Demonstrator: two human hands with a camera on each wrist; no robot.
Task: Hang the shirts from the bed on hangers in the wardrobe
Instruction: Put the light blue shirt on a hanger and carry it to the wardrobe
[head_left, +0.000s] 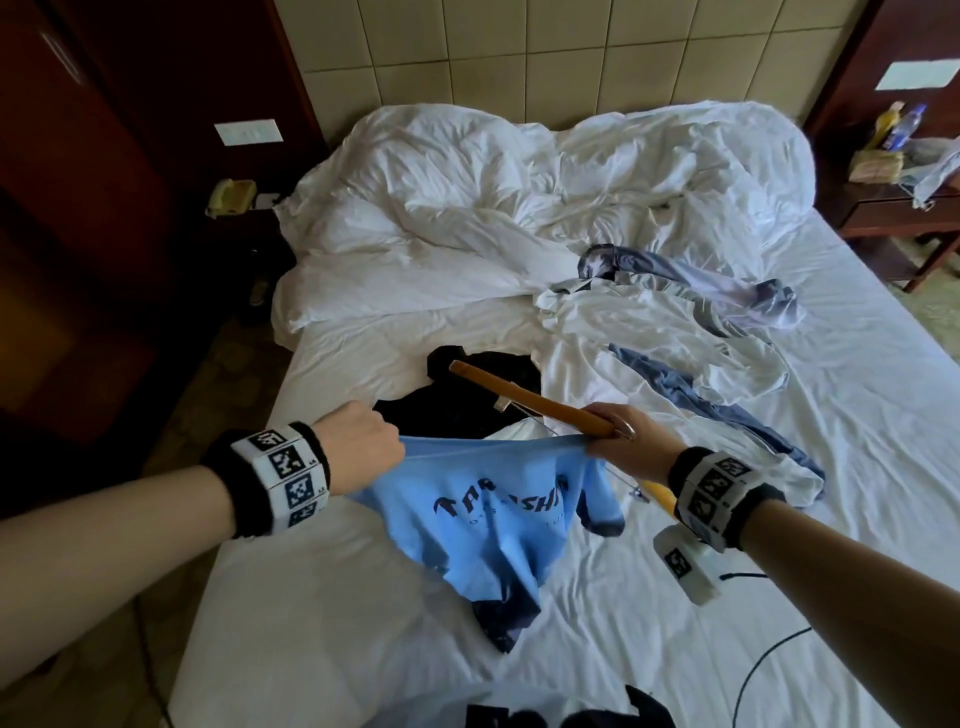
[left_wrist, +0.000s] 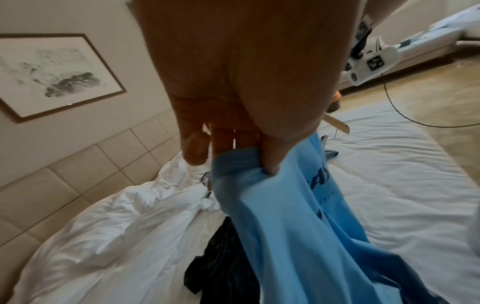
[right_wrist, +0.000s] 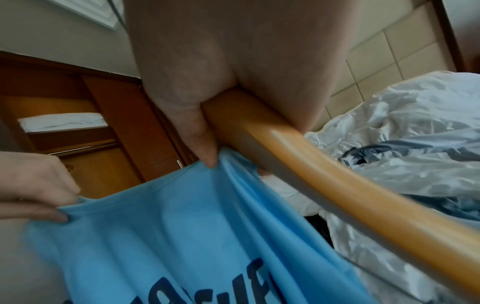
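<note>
A light blue T-shirt (head_left: 493, 514) with dark lettering hangs stretched between my hands above the bed (head_left: 857, 467). My left hand (head_left: 363, 447) pinches one end of its top edge (left_wrist: 249, 164). My right hand (head_left: 618, 431) grips the other end (right_wrist: 221, 164) together with a wooden hanger (head_left: 524, 397), whose arm sticks out to the far left (right_wrist: 337, 185). Beyond the blue shirt a black garment (head_left: 467, 400) lies on the sheet. A white and grey-blue shirt (head_left: 665, 332) lies crumpled further right.
A rumpled white duvet (head_left: 519, 192) covers the head of the bed. Dark wood wardrobe panels (head_left: 78, 208) stand at the left, open shelves (right_wrist: 64, 123) showing in the right wrist view. A nightstand (head_left: 904, 208) with bottles stands at right. A black cable (head_left: 769, 660) crosses the sheet.
</note>
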